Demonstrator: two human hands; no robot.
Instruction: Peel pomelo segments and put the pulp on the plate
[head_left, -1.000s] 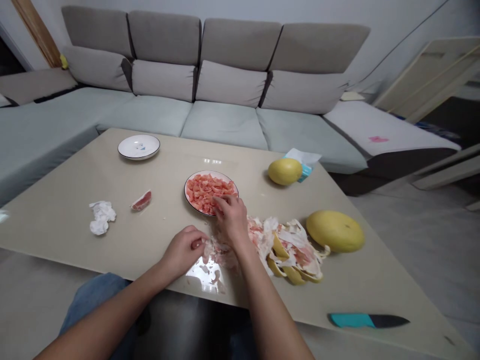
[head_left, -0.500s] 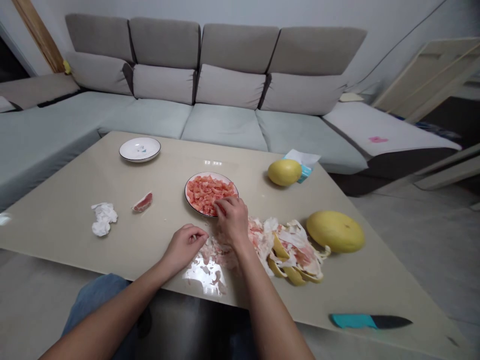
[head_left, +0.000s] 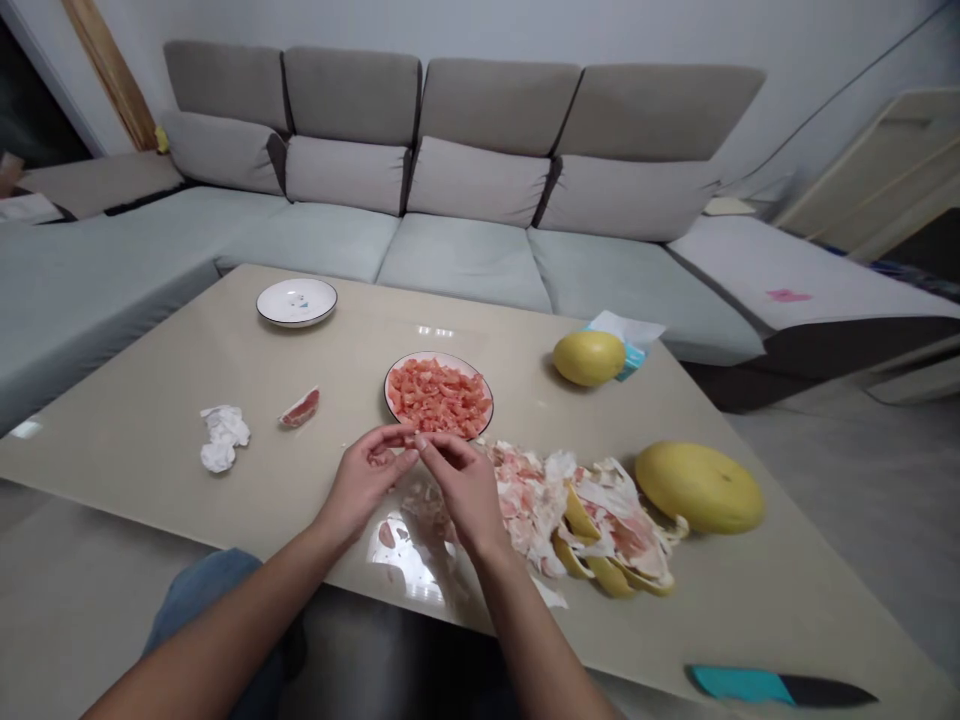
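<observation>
**At the table's near edge, two hands close on one scrap of fruit**

Behind everything runs a grey sofa point(head_left: 465, 180), and in front of it stands a beige table point(head_left: 150, 400). On the table's right side lies a heap of peel point(head_left: 600, 515), yellow rind mixed with white and pink pith. A big pomelo point(head_left: 699, 487) touches the heap's far right end. A small pomelo point(head_left: 589, 357) sits further back, against a tissue pack point(head_left: 634, 335).

A plate point(head_left: 387, 392) piled with pink flesh stands mid-table, just beyond the hands. A white dish point(head_left: 297, 302) sits well apart at the back left. A knife point(head_left: 780, 687) with a teal handle lies at the near right edge.

The left hand point(head_left: 367, 480) and right hand point(head_left: 465, 485) meet fingertip to fingertip just left of the peel. Both are pinched narrow on a small pink piece point(head_left: 388, 459), which lies mostly in the left hand's curled fingers. It is too small to tell more.

To the left lie a crumpled tissue point(head_left: 221, 438) and, just beside it, a pink wedge point(head_left: 301, 409).
</observation>
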